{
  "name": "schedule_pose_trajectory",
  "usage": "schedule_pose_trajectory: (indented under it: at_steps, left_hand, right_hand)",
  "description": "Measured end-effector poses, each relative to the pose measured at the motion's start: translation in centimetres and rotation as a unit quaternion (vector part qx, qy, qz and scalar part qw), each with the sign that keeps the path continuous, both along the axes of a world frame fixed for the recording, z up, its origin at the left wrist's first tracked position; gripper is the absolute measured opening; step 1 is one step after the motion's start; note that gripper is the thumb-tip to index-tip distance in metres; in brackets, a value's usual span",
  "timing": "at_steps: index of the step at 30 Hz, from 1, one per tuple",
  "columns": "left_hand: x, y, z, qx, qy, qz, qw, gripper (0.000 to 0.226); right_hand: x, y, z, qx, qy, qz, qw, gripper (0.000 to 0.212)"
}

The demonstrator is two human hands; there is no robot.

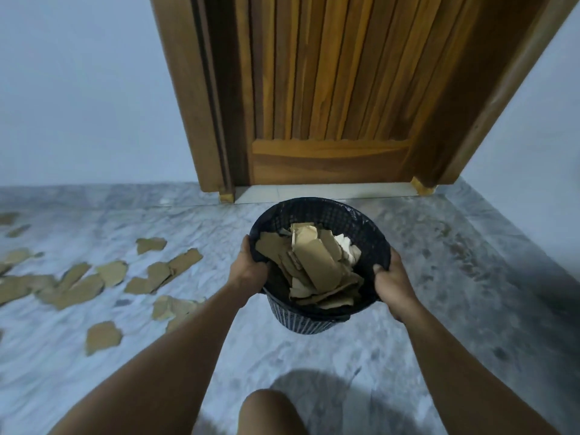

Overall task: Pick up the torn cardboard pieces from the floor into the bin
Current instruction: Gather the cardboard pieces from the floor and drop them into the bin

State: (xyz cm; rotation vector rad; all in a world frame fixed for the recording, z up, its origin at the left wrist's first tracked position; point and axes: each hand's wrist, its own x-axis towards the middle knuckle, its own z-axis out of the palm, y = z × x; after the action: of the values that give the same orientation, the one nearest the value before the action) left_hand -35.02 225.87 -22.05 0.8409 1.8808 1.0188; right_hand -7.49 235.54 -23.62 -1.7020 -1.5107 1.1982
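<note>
Torn cardboard pieces (pixel 78 284) lie flat across the left half of the marble floor (pixel 439 277). They form a loose band from the floor's left edge in toward the middle, and the closest scraps sit just beside the left forearm (pixel 175 346). The left hand (pixel 249 270) is curled round the left side of the black mesh bin (pixel 301 321) at its rim. The bin is before the wooden door (pixel 329 89), near the floor's far edge, its mouth tipped toward the person and already heaped with cardboard scraps (pixel 314 262). Whether its base touches the floor cannot be told. The right hand (pixel 394 281) clasps the rim's opposite side, so both hands are taken up with the bin. Every loose piece lies to the bin's left, with the band's long axis running left to right. The left hand is therefore much the nearer. The bin likely has to go leftward, or that hand must let go to gather.
</note>
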Motion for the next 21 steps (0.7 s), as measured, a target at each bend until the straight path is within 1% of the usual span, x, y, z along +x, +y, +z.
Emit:
schedule_pose_trajectory:
  at_steps: [4,9,13,16,18,19,21]
  left_hand:
    - [-6.6,-0.5,0.2,0.000,0.007,0.055,0.998,0.069]
    - [-12.8,-1.2,0.0,-0.006,0.019,0.108,0.994,0.065]
    - [-15.2,-1.1,-1.3,0.005,-0.022,0.116,0.993,0.066]
    - [-16.1,-0.8,-1.8,-0.009,-0.030,0.095,0.995,0.074]
    - [-16.5,-0.7,-1.9,-0.013,-0.040,0.088,0.995,0.076]
    - [-16.8,-0.8,-2.1,-0.010,-0.044,0.090,0.995,0.072]
    - [-17.3,-1.6,-2.5,-0.002,-0.022,0.109,0.994,0.071]
  right_hand:
    - [-8.2,2.1,0.0,0.000,-0.001,0.038,0.999,0.056]
    - [-16.4,4.0,-0.6,-0.013,-0.010,0.082,0.996,0.059]
    - [-19.9,5.3,-0.9,-0.018,-0.041,0.089,0.995,0.057]
    - [-20.9,5.4,0.1,-0.013,-0.101,0.097,0.990,0.063]
    - [-21.8,4.9,1.3,0.021,-0.144,0.077,0.986,0.069]
    - [-22.4,4.4,2.0,0.058,-0.157,0.062,0.984,0.070]
    - [-24.0,2.8,2.7,0.154,-0.159,0.055,0.974,0.069]
